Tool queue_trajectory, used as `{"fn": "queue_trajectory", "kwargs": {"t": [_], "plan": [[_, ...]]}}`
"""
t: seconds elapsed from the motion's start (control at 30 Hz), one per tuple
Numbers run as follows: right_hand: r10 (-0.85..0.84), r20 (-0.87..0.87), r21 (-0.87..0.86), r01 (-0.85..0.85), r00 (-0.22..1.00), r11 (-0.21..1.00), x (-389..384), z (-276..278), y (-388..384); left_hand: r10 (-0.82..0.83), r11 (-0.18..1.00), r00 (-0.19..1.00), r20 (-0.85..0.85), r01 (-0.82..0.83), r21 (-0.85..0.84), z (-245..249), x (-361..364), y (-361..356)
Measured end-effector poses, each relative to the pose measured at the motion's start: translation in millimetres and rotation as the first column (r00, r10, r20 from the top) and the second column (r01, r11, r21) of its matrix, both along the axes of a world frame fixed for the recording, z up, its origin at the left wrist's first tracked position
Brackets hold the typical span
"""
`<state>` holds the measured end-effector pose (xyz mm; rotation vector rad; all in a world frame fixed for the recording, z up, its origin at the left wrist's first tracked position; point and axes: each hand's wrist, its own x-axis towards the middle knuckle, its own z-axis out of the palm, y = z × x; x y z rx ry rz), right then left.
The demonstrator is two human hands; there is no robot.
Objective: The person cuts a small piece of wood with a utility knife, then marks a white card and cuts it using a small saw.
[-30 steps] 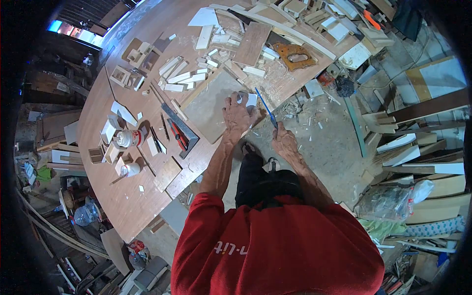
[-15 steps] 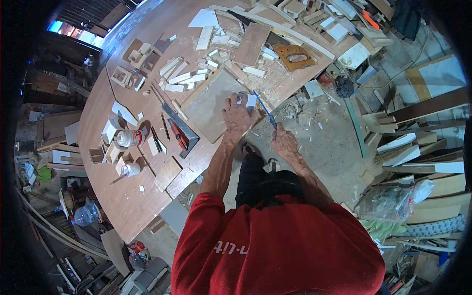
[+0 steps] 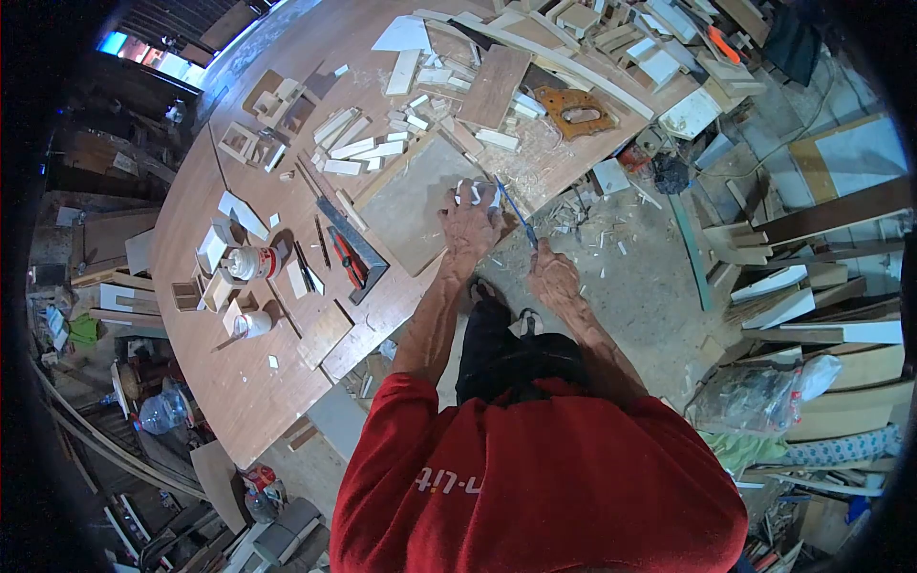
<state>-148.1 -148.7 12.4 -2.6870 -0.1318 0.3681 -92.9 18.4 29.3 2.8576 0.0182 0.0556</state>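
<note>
My left hand [image 3: 470, 229] presses down on a small white-faced wood piece [image 3: 483, 194] with its fingers curled over it, hiding part of it. The piece rests near the edge of a flat grey-brown board [image 3: 406, 205] on the workbench. In my right hand [image 3: 554, 277] is a slim, long blue tool [image 3: 514, 208], gripped by its handle. It points up and left, and its narrow far end lies right beside the white-faced piece at the bench edge.
Cut wood blocks [image 3: 358, 148] lie beyond the board. A saw with a brown wooden handle [image 3: 575, 113] rests at the far right. Red-handled pliers [image 3: 350, 263], a steel square [image 3: 371, 286] and a glue bottle [image 3: 250, 264] are on the left. Timber offcuts [image 3: 821, 329] stack at right.
My left hand has shifted slightly right, with its fingers drawn closer over the white-faced piece. My right hand and the blue tool have barely moved.
</note>
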Motion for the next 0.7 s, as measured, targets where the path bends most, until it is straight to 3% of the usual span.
{"fn": "queue_trajectory", "kwargs": {"t": [0.27,0.4,0.5,0.7], "plan": [[0.039,0.183,-0.053,-0.030,0.982,0.998,-3,-4,-3,0.036,0.998,0.998,-0.058,-0.032,0.056,5,3,-7],[0.057,0.179,-0.069,-0.046,0.982,0.997,-4,-5,-4,0.034,0.997,0.996,-0.088,-0.028,0.067,8,2,-7],[0.053,0.195,0.016,-0.057,0.979,0.998,-6,-16,-3,0.029,0.998,0.997,-0.073,-0.025,0.059,12,0,-8],[0.058,0.079,-0.056,-0.054,0.995,0.997,0,1,2,0.020,1.000,0.999,-0.032,-0.020,0.014,7,-3,-4]]}}
